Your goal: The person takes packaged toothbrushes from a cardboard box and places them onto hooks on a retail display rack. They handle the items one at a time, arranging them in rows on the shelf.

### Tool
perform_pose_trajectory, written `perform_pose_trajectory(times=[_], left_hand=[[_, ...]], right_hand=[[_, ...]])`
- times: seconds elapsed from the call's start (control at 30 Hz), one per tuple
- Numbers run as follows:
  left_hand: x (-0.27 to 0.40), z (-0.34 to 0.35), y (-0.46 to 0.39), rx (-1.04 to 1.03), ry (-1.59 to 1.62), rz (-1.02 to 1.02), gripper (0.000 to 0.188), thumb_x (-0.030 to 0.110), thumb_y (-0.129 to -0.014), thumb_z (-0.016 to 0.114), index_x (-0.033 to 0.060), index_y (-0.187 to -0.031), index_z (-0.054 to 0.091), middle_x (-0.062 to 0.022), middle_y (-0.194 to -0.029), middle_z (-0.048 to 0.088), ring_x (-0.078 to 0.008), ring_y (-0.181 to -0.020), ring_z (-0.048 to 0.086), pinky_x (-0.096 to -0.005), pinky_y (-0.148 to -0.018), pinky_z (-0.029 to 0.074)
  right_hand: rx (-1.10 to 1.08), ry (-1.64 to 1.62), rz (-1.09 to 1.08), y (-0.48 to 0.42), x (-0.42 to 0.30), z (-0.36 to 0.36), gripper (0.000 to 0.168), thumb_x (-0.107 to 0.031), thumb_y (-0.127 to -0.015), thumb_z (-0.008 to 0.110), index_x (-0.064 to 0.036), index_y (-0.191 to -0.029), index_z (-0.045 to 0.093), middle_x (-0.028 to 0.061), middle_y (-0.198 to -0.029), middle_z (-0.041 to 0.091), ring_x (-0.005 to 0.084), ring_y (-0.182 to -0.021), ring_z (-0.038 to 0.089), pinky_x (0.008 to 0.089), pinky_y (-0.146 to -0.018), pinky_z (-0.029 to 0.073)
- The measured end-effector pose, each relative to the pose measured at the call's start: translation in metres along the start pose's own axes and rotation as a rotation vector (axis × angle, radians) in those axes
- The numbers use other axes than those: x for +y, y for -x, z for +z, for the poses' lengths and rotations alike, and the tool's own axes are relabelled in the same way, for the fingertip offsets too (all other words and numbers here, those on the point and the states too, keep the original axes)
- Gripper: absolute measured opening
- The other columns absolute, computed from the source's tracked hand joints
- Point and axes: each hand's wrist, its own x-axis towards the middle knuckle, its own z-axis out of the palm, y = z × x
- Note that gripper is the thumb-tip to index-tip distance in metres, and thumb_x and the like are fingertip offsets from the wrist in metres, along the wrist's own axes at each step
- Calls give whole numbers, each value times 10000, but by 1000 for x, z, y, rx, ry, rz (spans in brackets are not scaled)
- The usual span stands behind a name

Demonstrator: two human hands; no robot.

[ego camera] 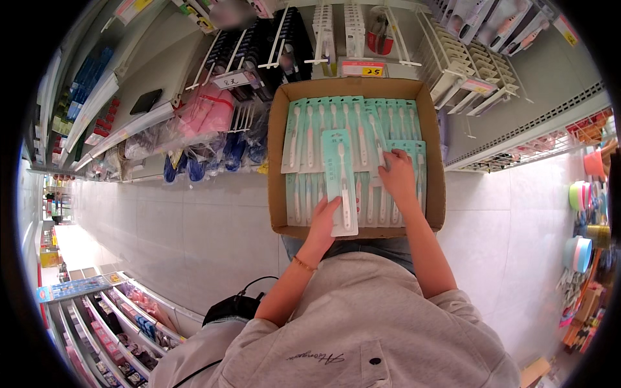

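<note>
An open cardboard box sits before me, against my lap. Rows of toothbrushes in pale green blister packs fill it, some overlapping others. My left hand grips the lower edge of one packaged toothbrush, holding it above the rest with its white handle towards me. Inside the box, at the right, my right hand has its thumb and fingers on the lower end of a tilted toothbrush pack. Part of that pack is hidden by the fingers.
Beyond the box, a shop rack carries hooks with hanging packs and a price tag. A dark phone-like object lies on the left shelf. Lower left stands another stocked shelf unit; plastic tubs are at right.
</note>
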Motion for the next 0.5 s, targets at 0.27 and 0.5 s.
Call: perform_pose_trajectory(times=[0.27, 0.5], left_hand=[[-7, -16, -7, -41, 6, 0, 329, 147, -924, 499, 13, -1224, 492, -109, -1087, 620, -204, -960, 613, -331, -817, 499], [-8, -8, -8, -2, -19, 16, 347, 174, -922, 519, 15, -1228, 493, -62, -1099, 597, -164, -984, 587, -301, -829, 480]], right_hand=[[-108, -34, 23, -10, -18, 6, 411, -47, -744, 576, -9, -1153, 560, 200, -1158, 556, 379, -1069, 507, 444, -893, 443], [57, -37, -320, -26, 0, 14, 434, -140, -820, 561, -19, -1234, 513, 222, -1194, 545, 381, -1067, 533, 413, -875, 463]])
